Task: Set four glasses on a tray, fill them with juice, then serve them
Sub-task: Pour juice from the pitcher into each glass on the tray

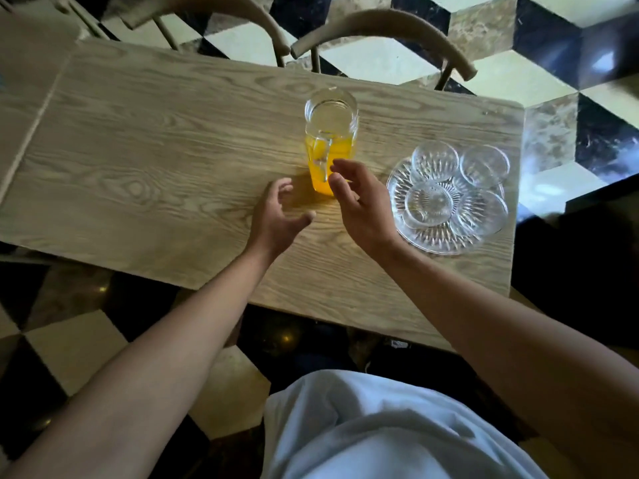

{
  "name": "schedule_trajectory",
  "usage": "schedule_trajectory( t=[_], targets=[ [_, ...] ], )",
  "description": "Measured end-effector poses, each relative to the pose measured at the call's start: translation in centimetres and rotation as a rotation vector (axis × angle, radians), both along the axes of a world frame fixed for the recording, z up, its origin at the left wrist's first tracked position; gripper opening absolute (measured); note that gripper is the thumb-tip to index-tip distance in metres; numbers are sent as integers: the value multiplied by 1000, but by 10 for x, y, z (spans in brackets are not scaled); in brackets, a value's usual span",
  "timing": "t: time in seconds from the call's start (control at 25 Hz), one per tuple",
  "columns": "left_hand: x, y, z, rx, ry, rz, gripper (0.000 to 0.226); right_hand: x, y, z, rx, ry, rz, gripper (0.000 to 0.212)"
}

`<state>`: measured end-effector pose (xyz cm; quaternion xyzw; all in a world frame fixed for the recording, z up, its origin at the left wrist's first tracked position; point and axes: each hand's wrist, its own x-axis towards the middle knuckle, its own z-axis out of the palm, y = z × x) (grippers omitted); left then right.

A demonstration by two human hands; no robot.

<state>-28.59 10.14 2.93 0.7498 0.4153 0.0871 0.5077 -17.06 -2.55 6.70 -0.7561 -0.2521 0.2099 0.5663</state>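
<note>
A clear glass jug [331, 140] with a handle stands in the middle of the wooden table [155, 160], about half full of orange juice. To its right a round cut-glass tray [439, 240] carries several empty clear glasses [435, 161]. My left hand [276, 219] hovers open just left of the jug's base, fingers curled and apart. My right hand [359, 198] is open too, fingertips close to the jug's handle; whether they touch it is unclear. Neither hand holds anything.
Two wooden chairs [383, 25] stand at the table's far side. The tray sits near the table's right edge. A checkered tiled floor [397, 60] surrounds the table. A white garment [373, 426] covers my lap at the bottom.
</note>
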Motion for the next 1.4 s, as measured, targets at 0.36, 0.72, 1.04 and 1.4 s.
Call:
schedule_trajectory(
  t=[0.36,0.72,1.04,1.4],
  targets=[
    [78,73,-18,-115,-51,-382,107,6,35,-5,57,100,-87,36],
    [106,92,-18,-140,-29,-615,118,13,37,-2,71,139,-109,35],
    [89,63,-13,-67,-30,-408,104,4,35,2,114,283,-294,42],
    [60,3,-1,30,-42,-158,87,3,6,21,145,319,-264,27]
  ],
)
